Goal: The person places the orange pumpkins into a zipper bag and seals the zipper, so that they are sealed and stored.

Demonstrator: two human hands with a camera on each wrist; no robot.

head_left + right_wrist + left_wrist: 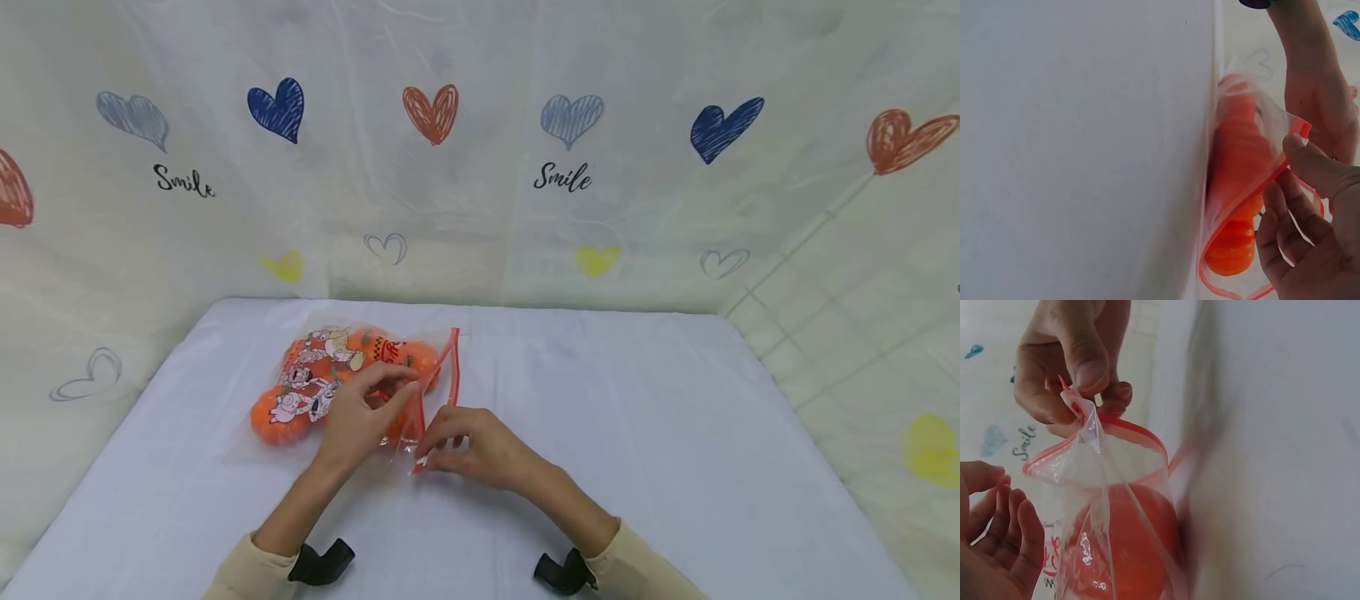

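A clear zip bag (330, 367) with printed cartoon figures lies left of centre on the table in the head view. Several ribbed orange pumpkins (1232, 250), seemingly small ones, show inside. Its red zip strip (454, 367) gapes at the right end. My right hand (480, 446) pinches the near corner of this mouth between thumb and fingers, and the right wrist view shows the red edge under the thumb. Over the bag, beside the mouth, is my left hand (360, 421). Its fingers (1022, 531) curve loosely, apart from the strip in the left wrist view.
A white cloth covers the table (637, 433). Behind it hangs a pale curtain (495, 200) printed with hearts and "Smile". A black wrist mount (322, 564) sits at my left sleeve, another mount (564, 572) at my right.
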